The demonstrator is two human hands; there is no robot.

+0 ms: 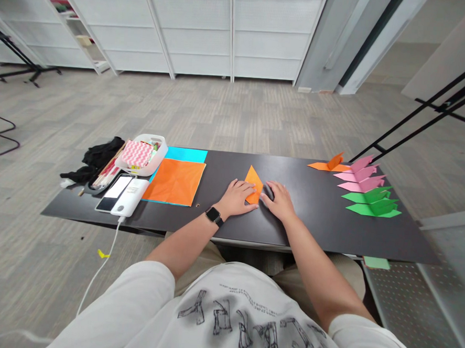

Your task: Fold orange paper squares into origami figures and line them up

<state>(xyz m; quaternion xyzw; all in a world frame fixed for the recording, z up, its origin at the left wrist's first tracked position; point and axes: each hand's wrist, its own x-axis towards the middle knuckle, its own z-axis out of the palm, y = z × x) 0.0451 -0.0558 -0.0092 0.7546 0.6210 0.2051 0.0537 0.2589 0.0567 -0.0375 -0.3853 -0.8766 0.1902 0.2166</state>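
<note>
A folded piece of orange paper (254, 179), pointed at its far end, lies on the dark table in front of me. My left hand (237, 196) rests flat over its left side, fingers stretched out and covering part of it. At the paper's right edge, my right hand (278, 200) lies with its fingers spread, the tips close to or touching the fold. Left of my hands is a stack of flat orange sheets (177, 183), with blue paper (188, 154) showing from under it.
Folded paper birds stand in a row at the right: orange (329, 166), pink (360, 174) and green (372, 203). At the left are a white basket (160, 156), a phone (108, 200), a white power bank (129, 196) with a cable, and black cloth (99, 155).
</note>
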